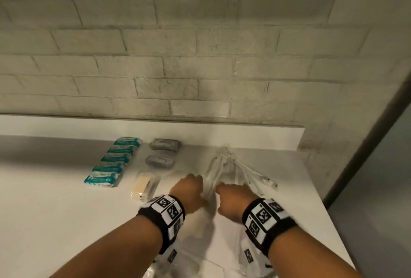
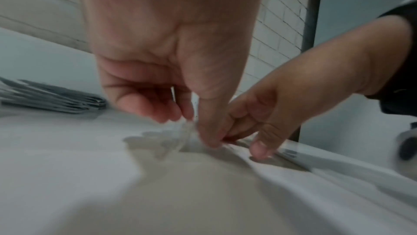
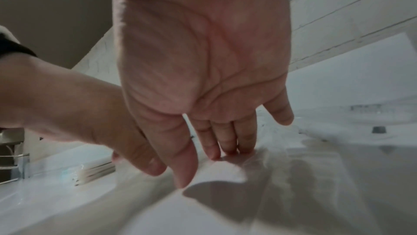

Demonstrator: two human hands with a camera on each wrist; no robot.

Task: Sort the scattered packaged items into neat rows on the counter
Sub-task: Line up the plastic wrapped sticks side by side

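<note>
Several long items in clear wrappers (image 1: 224, 164) lie fanned in a loose heap on the white counter (image 1: 55, 199). Both hands are over the heap's near end. My left hand (image 1: 196, 179) has its fingers curled, and in the left wrist view the left hand (image 2: 196, 130) pinches a clear wrapper (image 2: 178, 139) between thumb and fingertips. My right hand (image 1: 222, 189) is just to its right. The right wrist view shows that hand (image 3: 207, 167) with straight fingers, the tips pressing on clear plastic. Both wrist views are blurred.
A row of teal packets (image 1: 106, 166) lies at the left. Two grey packets (image 1: 164, 144) and a yellowish packet (image 1: 143, 185) form a column beside it. A crumpled clear bag (image 1: 211, 262) lies under my wrists. The counter ends at a dark frame (image 1: 367, 144) on the right.
</note>
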